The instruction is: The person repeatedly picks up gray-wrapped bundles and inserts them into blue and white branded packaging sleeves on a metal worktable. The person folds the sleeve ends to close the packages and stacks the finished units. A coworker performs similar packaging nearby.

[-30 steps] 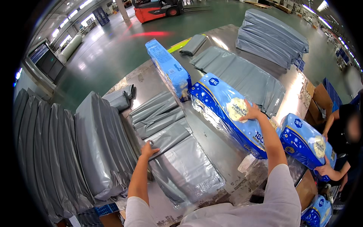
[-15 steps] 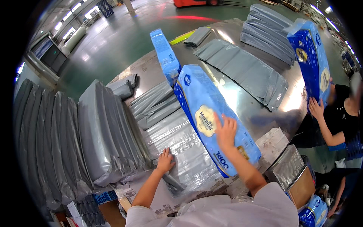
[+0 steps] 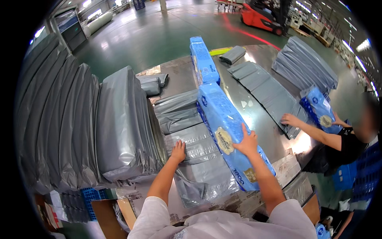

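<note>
My left hand (image 3: pixel 178 151) lies flat, fingers stretched, on the grey plastic bags (image 3: pixel 193 149) spread over the table. To its right is a long blue plastic-wrapped pack (image 3: pixel 227 131) with a cream label, lying slantwise along the bags' right edge. My right hand (image 3: pixel 247 142) grips the near half of this pack, thumb on the label side and fingers over its top; the far-side fingertips are partly hidden. Beyond its far end, a second blue pack (image 3: pixel 205 63) stands end to end with it, touching or nearly so.
Tall stacks of folded grey bags (image 3: pixel 123 123) stand at the left. A row of overlapping grey bags (image 3: pixel 266 93) and another stack (image 3: pixel 304 65) lie right. At right, a co-worker (image 3: pixel 338 145) touches bags with one hand and a blue pack (image 3: pixel 320 109) with the other. A red forklift (image 3: pixel 262 18) stands behind.
The blue pack under my right hand has settled lower along the bags. The co-worker's pack has come down, and one of their hands has reached the grey bags. My view has shifted.
</note>
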Action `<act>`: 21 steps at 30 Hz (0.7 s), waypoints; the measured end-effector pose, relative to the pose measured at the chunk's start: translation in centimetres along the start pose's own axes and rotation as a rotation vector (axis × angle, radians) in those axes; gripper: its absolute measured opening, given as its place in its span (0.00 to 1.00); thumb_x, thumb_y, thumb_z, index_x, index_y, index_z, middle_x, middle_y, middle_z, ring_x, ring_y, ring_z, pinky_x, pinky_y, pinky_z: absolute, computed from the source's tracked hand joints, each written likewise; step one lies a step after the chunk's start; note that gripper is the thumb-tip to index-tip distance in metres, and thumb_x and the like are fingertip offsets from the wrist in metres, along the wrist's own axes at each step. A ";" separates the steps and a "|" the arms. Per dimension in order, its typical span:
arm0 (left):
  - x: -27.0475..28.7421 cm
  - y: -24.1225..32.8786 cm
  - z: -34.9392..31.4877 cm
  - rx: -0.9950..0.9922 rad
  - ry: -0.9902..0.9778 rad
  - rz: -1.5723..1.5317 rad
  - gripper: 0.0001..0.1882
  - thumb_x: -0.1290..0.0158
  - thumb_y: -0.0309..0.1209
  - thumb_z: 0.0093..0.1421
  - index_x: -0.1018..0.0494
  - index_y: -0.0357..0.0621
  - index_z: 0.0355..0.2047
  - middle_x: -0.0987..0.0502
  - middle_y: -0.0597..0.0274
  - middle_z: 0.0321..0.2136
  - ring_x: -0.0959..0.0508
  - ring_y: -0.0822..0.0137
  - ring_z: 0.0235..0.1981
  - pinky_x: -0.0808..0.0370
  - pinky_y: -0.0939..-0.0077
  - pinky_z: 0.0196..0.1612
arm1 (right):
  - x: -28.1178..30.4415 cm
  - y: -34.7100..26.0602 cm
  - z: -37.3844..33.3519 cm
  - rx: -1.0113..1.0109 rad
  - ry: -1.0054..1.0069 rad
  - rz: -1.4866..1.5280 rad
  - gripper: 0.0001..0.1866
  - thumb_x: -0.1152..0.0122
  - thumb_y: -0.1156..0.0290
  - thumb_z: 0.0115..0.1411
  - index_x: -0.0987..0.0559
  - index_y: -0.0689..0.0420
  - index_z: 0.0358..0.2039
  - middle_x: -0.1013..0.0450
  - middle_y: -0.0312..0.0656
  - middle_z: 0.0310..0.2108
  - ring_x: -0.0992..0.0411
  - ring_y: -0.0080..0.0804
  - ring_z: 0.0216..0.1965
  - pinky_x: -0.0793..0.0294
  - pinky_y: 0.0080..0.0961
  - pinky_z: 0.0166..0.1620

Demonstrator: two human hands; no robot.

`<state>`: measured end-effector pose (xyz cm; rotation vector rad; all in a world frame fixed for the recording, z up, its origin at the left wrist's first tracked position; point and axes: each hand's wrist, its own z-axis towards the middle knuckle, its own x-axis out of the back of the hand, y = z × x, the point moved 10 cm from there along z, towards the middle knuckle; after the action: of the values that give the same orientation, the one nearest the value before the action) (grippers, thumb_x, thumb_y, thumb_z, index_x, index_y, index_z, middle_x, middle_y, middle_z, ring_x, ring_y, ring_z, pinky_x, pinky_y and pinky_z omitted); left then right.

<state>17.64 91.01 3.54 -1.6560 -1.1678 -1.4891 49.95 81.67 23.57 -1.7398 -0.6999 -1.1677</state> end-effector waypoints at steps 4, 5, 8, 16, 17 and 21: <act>-2.4 0.8 -1.1 0.015 -0.140 0.002 0.40 0.50 0.40 0.49 0.55 0.48 0.60 0.59 0.51 0.62 0.58 0.54 0.63 0.54 0.56 0.61 | 0.8 4.2 2.4 0.135 -0.063 0.431 0.55 0.33 0.59 0.33 0.53 0.51 0.61 0.40 0.58 0.48 0.38 0.50 0.47 0.36 0.35 0.49; -2.3 1.1 -1.6 0.003 -0.126 -0.006 0.40 0.50 0.40 0.49 0.55 0.49 0.61 0.59 0.52 0.62 0.58 0.54 0.63 0.53 0.56 0.61 | 0.9 4.5 2.3 0.190 -0.087 0.585 0.56 0.32 0.60 0.33 0.53 0.55 0.61 0.38 0.57 0.48 0.37 0.48 0.47 0.36 0.34 0.49; -2.7 0.8 -4.4 -0.001 -0.124 -0.029 0.41 0.49 0.41 0.49 0.55 0.52 0.61 0.59 0.54 0.62 0.58 0.55 0.63 0.53 0.56 0.60 | -1.8 3.1 -2.5 0.045 -0.428 1.157 0.44 0.37 0.64 0.42 0.46 0.62 0.58 0.35 0.51 0.47 0.33 0.38 0.45 0.33 0.28 0.48; -2.7 -5.5 -3.4 0.272 0.122 -0.722 0.37 0.51 0.23 0.47 0.50 0.47 0.59 0.46 0.47 0.57 0.44 0.48 0.57 0.44 0.66 0.57 | -20.1 4.8 -14.3 -0.069 -0.926 1.136 0.37 0.38 0.58 0.47 0.39 0.59 0.55 0.34 0.45 0.48 0.35 0.31 0.48 0.36 0.25 0.50; -2.3 -7.1 -3.3 0.432 0.158 -0.848 0.37 0.52 0.21 0.47 0.50 0.46 0.58 0.45 0.46 0.57 0.44 0.47 0.57 0.43 0.67 0.57 | -21.2 5.4 -15.6 -0.081 -0.939 1.043 0.39 0.37 0.57 0.47 0.41 0.60 0.56 0.35 0.44 0.49 0.36 0.31 0.49 0.37 0.25 0.50; 2.4 -11.9 -2.1 0.264 0.625 -0.772 0.34 0.56 0.16 0.46 0.45 0.47 0.56 0.46 0.43 0.57 0.43 0.47 0.56 0.43 0.65 0.56 | -21.6 4.6 -19.6 -0.058 -1.129 0.784 0.44 0.36 0.54 0.46 0.45 0.60 0.58 0.39 0.44 0.53 0.39 0.31 0.52 0.39 0.25 0.52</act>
<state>5.91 94.65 4.96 -0.4720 -1.6015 -1.9815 37.21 62.64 4.99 -2.3395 -0.4800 0.4055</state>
